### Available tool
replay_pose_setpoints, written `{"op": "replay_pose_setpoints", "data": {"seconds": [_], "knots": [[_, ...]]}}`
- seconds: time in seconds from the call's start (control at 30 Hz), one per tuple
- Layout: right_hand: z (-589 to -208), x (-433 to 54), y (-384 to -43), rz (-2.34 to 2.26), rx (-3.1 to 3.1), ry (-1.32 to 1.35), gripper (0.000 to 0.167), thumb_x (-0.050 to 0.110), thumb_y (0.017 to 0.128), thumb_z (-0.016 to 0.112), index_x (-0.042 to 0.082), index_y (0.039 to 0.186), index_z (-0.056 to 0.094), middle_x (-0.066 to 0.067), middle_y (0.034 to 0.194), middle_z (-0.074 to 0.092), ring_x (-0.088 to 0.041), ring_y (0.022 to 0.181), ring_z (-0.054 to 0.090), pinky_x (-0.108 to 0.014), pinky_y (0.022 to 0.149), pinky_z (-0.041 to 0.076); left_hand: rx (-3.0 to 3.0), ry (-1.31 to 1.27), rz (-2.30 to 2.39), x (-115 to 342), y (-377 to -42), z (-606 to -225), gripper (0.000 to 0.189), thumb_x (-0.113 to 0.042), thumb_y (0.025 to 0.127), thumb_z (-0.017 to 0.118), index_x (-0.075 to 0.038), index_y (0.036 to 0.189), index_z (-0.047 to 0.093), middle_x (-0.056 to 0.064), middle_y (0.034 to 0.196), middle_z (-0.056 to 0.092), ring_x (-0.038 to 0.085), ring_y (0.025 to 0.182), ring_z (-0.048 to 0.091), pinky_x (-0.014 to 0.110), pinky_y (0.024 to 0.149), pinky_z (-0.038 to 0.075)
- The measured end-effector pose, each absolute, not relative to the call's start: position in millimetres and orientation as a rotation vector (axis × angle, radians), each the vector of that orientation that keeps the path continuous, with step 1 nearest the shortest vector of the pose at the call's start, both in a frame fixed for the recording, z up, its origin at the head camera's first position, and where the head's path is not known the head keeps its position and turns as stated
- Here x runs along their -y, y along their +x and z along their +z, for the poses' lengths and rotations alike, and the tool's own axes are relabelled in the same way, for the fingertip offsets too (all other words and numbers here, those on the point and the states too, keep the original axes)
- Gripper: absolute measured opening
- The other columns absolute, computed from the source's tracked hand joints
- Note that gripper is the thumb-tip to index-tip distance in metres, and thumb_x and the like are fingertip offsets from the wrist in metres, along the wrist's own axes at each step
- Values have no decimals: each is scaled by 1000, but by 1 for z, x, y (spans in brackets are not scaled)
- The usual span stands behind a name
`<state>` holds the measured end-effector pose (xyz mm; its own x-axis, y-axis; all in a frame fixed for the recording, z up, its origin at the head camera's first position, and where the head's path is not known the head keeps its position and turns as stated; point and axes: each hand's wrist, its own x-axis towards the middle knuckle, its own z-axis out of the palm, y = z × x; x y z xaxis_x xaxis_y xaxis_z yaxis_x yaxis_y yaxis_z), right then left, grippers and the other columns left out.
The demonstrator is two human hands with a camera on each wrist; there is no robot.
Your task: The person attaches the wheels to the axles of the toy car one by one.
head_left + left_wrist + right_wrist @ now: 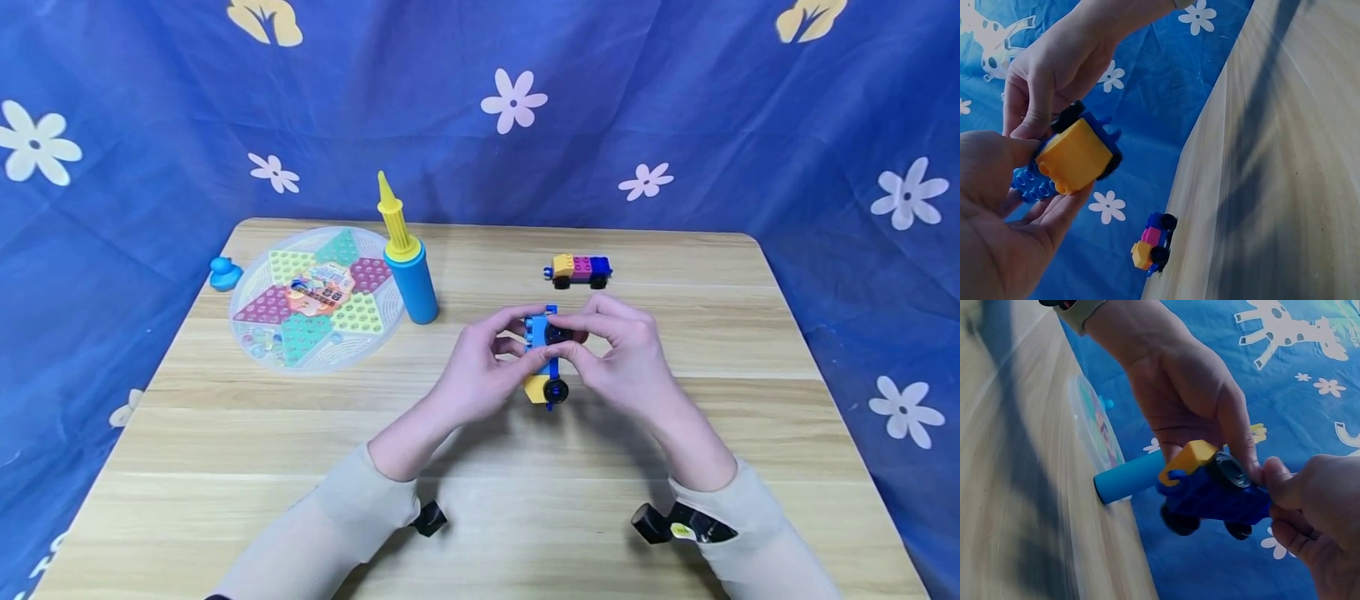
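Above the table, both hands hold a small building-block toy car (536, 388) tilted on its side. It has a dark blue base with black wheels, a light blue studded block and a yellow block (1079, 156). My left hand (483, 362) grips the car's body from the studded side. From the other side my right hand (626, 354) pinches it at a far-end black wheel (557, 334), thumb and fingertips close to the left thumb. In the right wrist view the car's blue underside (1210, 497) shows, while the right fingers cover one end.
A second block car (581, 268), yellow, pink and blue, stands behind the hands. To the left are a blue and yellow hand pump (414, 283), a round game board (360, 354) with marbles and a blue toy duck (224, 274). Blue cloth (450, 108) hangs behind the table.
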<state>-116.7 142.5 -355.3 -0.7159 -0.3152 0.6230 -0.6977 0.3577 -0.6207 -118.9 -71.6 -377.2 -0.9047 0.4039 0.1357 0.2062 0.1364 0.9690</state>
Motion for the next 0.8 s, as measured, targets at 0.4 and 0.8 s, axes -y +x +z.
{"op": "replay_pose_setpoints", "data": {"seconds": [0.4,0.8], "knots": [[-360,-142,-119,1302,2217,881,32,-11,74,91,-2,103,83,-1,78,65,-15,74,64,-18,67,47,-2274,513,1850,74,-118,-374,49,-11,95,82,-11,141,67,9,110,68,20,85,74,34,70,63],[-362,-146,-121,1454,2237,854,33,-11,71,94,3,100,85,5,78,66,-14,75,61,-21,60,39,-2255,566,1891,74,-115,-376,50,-8,95,82,-7,142,65,11,110,68,20,83,74,33,71,64]]}}
